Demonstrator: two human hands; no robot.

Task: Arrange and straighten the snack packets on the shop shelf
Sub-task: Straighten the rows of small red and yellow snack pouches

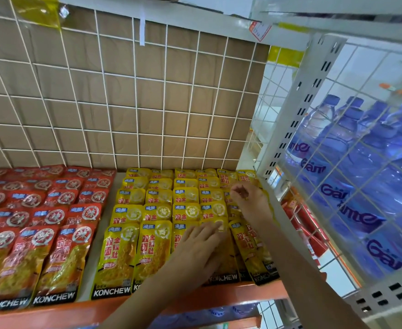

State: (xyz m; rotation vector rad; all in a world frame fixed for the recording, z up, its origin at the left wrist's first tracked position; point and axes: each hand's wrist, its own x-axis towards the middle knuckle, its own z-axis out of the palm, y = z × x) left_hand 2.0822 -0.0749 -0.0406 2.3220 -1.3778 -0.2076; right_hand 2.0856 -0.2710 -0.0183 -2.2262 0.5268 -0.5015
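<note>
Yellow snack packets (157, 210) lie in overlapping rows on the right half of the shelf, and red snack packets (40, 219) fill the left half. My left hand (195, 252) lies flat with straight fingers on the front yellow packets, fingertips near a packet's round window. My right hand (249, 200) is further back at the right-hand column of yellow packets, its fingers curled; whether it pinches a packet edge is unclear. The packets under both hands are partly hidden.
A white wire grid over brown board (124, 103) backs the shelf. An orange shelf lip (52, 312) runs along the front. A white slotted upright (297, 110) and wire side panel stand to the right, with blue water bottles (361, 162) behind them.
</note>
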